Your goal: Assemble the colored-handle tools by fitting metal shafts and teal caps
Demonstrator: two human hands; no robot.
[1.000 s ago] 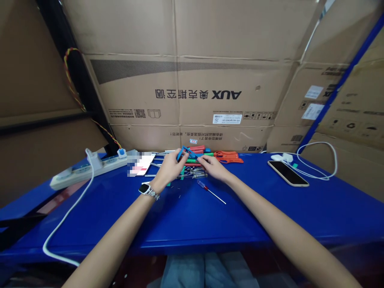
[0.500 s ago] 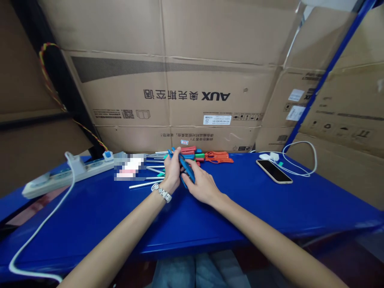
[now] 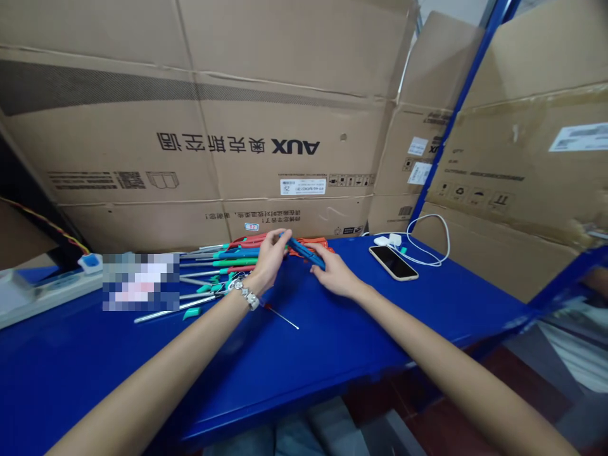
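Blue table (image 3: 361, 329): blue tool (image 3: 304, 251) gripped between left hand (image 3: 268, 258), right hand (image 3: 335, 276).

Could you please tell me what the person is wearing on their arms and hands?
Both forearms are bare, with no sleeves or gloves in view. The left hand has a silver metal-link wristwatch at its wrist. The right hand shows no watch, ring or band.

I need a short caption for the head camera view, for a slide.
Both hands, left hand and right hand, hold a blue tool above a blue table, beside screwdrivers and a phone.
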